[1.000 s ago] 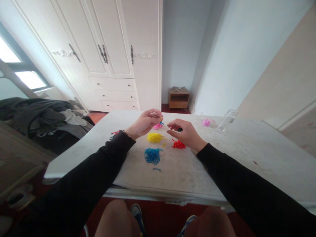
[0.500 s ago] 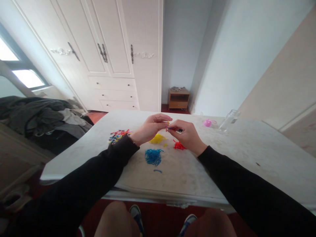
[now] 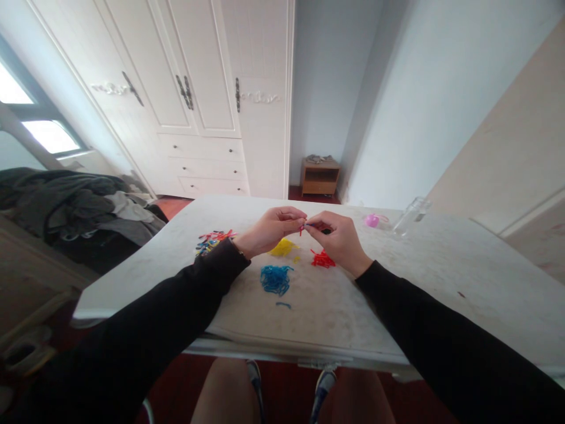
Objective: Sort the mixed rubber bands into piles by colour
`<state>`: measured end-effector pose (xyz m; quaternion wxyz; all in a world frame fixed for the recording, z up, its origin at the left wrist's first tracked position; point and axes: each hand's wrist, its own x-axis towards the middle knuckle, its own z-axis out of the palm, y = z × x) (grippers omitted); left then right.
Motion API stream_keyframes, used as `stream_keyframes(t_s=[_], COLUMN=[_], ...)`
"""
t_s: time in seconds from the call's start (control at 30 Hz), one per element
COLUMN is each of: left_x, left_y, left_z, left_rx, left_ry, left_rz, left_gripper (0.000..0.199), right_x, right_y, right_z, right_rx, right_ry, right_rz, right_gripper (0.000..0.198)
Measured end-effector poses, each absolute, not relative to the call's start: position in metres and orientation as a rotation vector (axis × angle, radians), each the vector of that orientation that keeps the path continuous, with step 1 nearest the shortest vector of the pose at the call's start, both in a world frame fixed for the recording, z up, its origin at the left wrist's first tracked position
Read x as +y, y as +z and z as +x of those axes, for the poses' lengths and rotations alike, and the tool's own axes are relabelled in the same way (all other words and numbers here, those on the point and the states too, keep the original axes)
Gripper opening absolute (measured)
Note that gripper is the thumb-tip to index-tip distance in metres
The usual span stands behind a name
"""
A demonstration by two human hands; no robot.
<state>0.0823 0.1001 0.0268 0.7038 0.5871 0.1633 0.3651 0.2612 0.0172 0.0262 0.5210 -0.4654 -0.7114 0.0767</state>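
My left hand [image 3: 272,231] and my right hand [image 3: 339,237] meet fingertip to fingertip above the white table. Pinched in the left fingertips is a small red strip [image 3: 301,230], its end hanging down. My right thumb and forefinger close on a thin dark-blue piece [image 3: 311,224] that touches or nearly touches the red one; most of it is hidden. Below the hands lie a yellow pile of strips [image 3: 283,247], a red pile [image 3: 323,258] and a blue pile [image 3: 275,280]. One blue strip [image 3: 283,304] lies apart, nearer me.
A mixed-colour pile of strips [image 3: 212,241] lies beside my left wrist. Toward the table's [image 3: 432,306] far right are a round pink object [image 3: 372,220] and a clear glass bottle [image 3: 410,217], tilted in view. Dark clothes [image 3: 79,206] are heaped at left.
My right fingertips have come closer to the left ones. The yellow bit at my left fingertips no longer shows, and the red strip now sits right at them. My legs have drawn together.
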Motion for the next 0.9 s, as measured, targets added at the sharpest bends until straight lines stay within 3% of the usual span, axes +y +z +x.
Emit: stream_keyframes(t_s=[0.5, 0.9], left_x=[0.097, 0.098], left_y=[0.034, 0.037], left_z=[0.078, 0.076], left_rx=[0.407, 0.349], left_ry=[0.794, 0.807], left_rz=[1.366, 1.345], left_gripper=[0.034, 0.028], right_x=[0.017, 0.017], right_y=[0.025, 0.025], right_z=[0.262, 0.259], right_rx=[-1.658, -1.592], right_ry=[0.264, 0.380], right_rz=[-1.085, -1.082], right_gripper=[0.008, 0.025])
